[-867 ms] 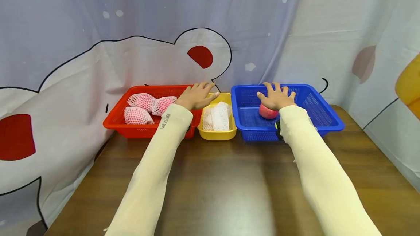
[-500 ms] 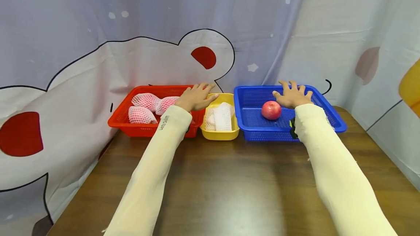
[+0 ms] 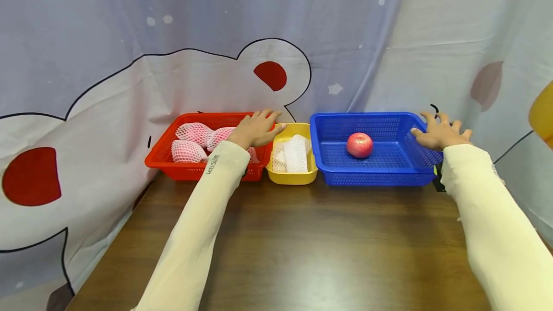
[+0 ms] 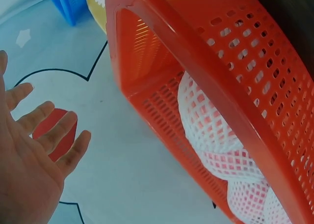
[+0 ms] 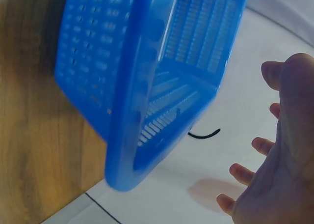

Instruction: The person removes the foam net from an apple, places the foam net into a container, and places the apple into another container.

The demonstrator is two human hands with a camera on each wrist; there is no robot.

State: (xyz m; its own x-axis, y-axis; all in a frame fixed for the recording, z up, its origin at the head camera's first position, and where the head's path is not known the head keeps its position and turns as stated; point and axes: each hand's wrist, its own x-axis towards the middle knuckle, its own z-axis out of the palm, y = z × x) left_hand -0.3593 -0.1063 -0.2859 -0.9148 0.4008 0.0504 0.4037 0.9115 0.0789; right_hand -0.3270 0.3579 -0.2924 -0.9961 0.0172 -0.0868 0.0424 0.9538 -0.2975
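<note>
My left hand (image 3: 255,130) hovers over the right end of the red basket (image 3: 207,172), fingers spread and nothing held. Several pink fruits in white foam nets (image 3: 194,133) lie in that basket, partly hidden by the hand in the head view. At the right end of the blue basket (image 3: 376,177), my right hand (image 3: 442,132) is raised with spread fingers and holds nothing. A red apple (image 3: 359,145) without a net rests in the blue basket, left of that hand. Between the two baskets, the yellow bin (image 3: 292,179) contains white foam nets (image 3: 295,154).
The containers stand in a row at the far side of a brown wooden table (image 3: 302,234). A printed curtain (image 3: 194,23) hangs right behind them. Table surface stretches between the forearms in front.
My right hand has moved right, from above the apple to the blue basket's right end, uncovering the apple. The left hand stays over the red basket. The view has shifted slightly.
</note>
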